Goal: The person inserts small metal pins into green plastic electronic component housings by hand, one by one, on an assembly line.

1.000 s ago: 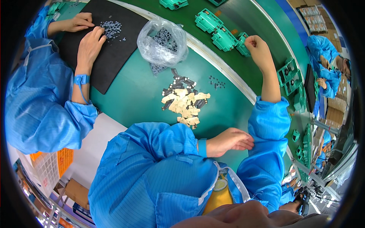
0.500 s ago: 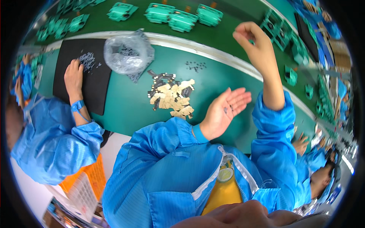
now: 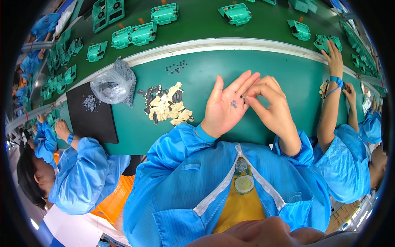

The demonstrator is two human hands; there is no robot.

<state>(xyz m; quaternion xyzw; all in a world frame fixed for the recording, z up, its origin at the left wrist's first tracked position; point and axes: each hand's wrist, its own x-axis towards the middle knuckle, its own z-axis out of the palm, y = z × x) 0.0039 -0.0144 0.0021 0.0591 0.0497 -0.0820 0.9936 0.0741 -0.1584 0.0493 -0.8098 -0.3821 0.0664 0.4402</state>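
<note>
My left hand [image 3: 223, 108] is held palm up above the green table, fingers stretched out. Several small grey pieces [image 3: 233, 104] lie on its palm, with tiny dark pieces [image 3: 235, 92] by the base of the fingers. My right hand [image 3: 269, 108] reaches over from the right, thumb and forefinger pinched at the edge of that palm; whatever is between the tips is too small to make out. Left of my hands is a loose pile of cream and black flat strips [image 3: 166, 105]. Beyond the pile, small dark pieces [image 3: 176, 66] are scattered on the table.
A clear plastic bag [image 3: 110, 87] of grey pieces rests by a black mat [image 3: 92, 117] with more pieces. Behind a pale rail [image 3: 230, 42], turquoise housings [image 3: 235, 14] stand on a green belt. Co-workers sit at left and right; one's hand [image 3: 334, 57] reaches toward housings.
My right hand has come down from over the belt to my left palm, its fingertips now touching there. The view has swung, and the housings on the belt stand in different places.
</note>
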